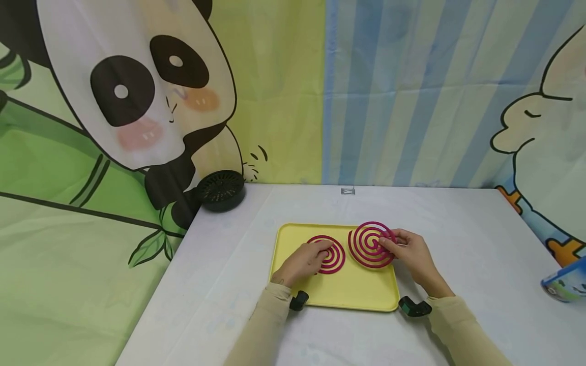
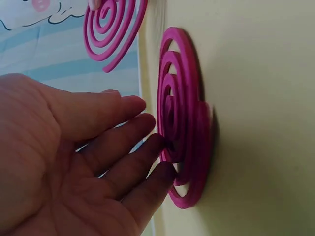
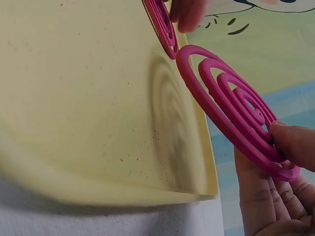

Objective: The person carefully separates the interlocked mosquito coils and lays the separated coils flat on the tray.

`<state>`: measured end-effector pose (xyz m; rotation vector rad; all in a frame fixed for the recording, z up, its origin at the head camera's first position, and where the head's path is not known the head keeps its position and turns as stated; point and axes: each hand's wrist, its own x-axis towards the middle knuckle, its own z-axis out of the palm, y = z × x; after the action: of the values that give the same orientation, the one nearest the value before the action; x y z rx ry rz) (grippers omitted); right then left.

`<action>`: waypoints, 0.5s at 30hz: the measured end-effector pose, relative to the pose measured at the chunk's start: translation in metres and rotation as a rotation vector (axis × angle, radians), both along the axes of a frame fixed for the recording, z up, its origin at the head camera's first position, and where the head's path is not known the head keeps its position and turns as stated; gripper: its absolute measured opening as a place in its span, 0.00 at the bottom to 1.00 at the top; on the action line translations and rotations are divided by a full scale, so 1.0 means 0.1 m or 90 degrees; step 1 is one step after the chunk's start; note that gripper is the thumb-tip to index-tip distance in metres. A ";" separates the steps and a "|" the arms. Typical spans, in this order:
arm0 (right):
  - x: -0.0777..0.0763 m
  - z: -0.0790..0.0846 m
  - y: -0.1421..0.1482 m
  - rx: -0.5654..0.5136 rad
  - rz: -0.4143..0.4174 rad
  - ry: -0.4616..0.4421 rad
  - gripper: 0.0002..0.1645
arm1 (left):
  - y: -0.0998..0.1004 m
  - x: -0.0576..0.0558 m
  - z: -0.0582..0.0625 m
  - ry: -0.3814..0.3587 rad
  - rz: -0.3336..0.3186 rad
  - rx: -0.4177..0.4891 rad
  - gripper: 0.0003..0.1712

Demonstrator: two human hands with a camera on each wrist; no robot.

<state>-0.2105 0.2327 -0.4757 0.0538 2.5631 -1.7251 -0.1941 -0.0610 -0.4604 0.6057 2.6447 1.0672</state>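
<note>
A magenta mosquito coil (image 1: 341,260) (image 2: 189,118) lies flat on the left half of a yellow tray (image 1: 352,295). My left hand (image 1: 302,262) (image 2: 93,157) is over it, fingers loosely extended, fingertips at the coil's face; whether they touch it is hard to tell. Above the tray's right side, my right hand (image 1: 414,254) (image 3: 275,196) pinches a second magenta mosquito coil (image 1: 373,245) (image 3: 216,110) by its edge, thumb on one face and fingers behind. This coil is raised and tilted, casting a spiral shadow on the tray. Small reddish specks dot the tray in the right wrist view.
A round black slotted holder (image 1: 222,190) stands at the table's back left corner. At the right edge is a blue printed can (image 1: 567,280), partly out of view. A cartoon curtain (image 1: 270,91) hangs behind the white table (image 1: 462,229).
</note>
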 end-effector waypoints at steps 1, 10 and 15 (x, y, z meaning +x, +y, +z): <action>0.00 -0.01 0.00 -0.003 0.002 0.000 0.30 | 0.00 0.00 -0.01 0.004 -0.004 -0.012 0.21; -0.02 -0.04 -0.01 -0.021 0.010 -0.007 0.30 | -0.06 -0.03 -0.10 0.039 0.007 -0.073 0.18; -0.02 -0.04 -0.02 -0.017 0.016 -0.015 0.29 | -0.11 -0.02 -0.10 0.035 0.019 -0.072 0.16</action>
<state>-0.2123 0.2306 -0.4799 0.0401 2.5133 -1.7380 -0.1966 -0.0719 -0.4701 0.5828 2.7472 0.9134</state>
